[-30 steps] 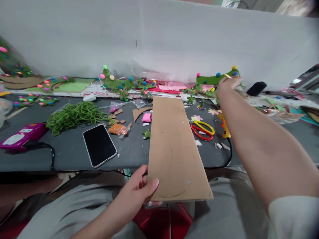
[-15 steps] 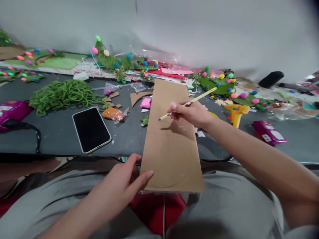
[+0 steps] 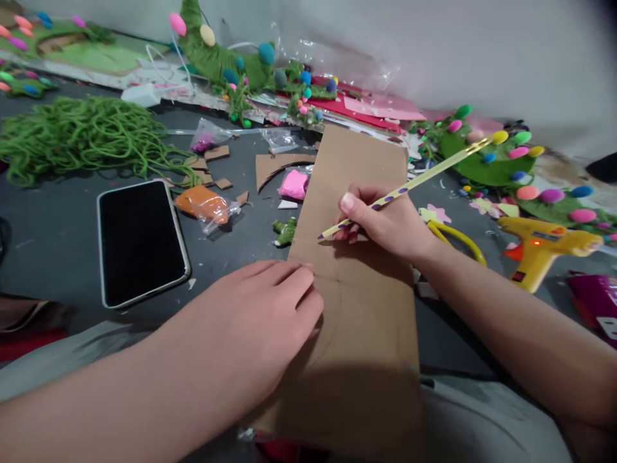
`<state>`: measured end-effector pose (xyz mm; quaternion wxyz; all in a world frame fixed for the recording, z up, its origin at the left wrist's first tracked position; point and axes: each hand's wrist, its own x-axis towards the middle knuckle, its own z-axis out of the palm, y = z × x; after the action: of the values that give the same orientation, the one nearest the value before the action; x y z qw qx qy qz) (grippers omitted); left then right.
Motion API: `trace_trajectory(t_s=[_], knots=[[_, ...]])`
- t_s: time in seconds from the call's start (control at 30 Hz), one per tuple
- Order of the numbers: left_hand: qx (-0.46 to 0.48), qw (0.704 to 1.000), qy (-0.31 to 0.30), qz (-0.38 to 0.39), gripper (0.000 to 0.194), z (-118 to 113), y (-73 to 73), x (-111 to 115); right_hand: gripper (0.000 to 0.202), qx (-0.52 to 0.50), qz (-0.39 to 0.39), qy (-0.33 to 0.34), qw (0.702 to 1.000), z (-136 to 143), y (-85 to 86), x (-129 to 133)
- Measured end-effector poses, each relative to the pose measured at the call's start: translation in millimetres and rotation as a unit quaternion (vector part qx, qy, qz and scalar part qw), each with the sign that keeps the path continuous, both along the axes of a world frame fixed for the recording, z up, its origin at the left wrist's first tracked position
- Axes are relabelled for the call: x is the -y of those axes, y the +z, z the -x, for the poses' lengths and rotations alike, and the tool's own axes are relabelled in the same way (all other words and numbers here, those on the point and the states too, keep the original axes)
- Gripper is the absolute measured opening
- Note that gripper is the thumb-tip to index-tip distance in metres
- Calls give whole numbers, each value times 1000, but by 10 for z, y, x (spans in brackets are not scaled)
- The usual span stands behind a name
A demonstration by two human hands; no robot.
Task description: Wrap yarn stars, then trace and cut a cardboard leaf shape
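Observation:
A long brown cardboard piece [image 3: 366,308] lies across the dark table's front edge and reaches over my lap. Faint curved pencil lines show on it. My right hand [image 3: 380,222] grips a pale yellow pencil [image 3: 434,168] with purple spots, its tip at the cardboard's surface near the left edge. My left hand [image 3: 274,308] rests on the cardboard's left edge, fingers curled together, their tips partly hidden; I cannot make out whether it pinches the edge.
Left of the cardboard are a phone [image 3: 142,244], green yarn [image 3: 91,138], an orange packet [image 3: 205,204] and a pink packet [image 3: 294,184]. A yellow glue gun [image 3: 542,247] lies at right. Pompom-covered green wreaths [image 3: 496,161] stand behind.
My left hand has moved forward from the cardboard's near corner to its left edge, closer to the pencil tip. The view has come closer to the table. My right hand still holds the pencil.

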<state>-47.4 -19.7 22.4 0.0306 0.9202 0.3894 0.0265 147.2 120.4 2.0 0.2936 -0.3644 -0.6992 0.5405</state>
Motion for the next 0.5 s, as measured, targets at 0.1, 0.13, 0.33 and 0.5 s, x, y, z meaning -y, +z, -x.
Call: trace_trajectory(t_s=[0.1, 0.13, 0.33, 0.5], knots=[[2, 1000, 11, -20, 29, -26, 11, -36, 49, 13, -6, -11, 1000, -12, -32, -13], [11, 999, 14, -32, 30, -27, 4, -39, 49, 19, -10, -20, 1000, -13, -42, -19], [19, 999, 19, -21, 38, 25, -41, -34, 51, 29, -34, -24, 999, 12, -85, -21], [14, 1000, -8, -5, 44, 59, -50, -29, 49, 26, -26, -30, 999, 17, -87, -9]])
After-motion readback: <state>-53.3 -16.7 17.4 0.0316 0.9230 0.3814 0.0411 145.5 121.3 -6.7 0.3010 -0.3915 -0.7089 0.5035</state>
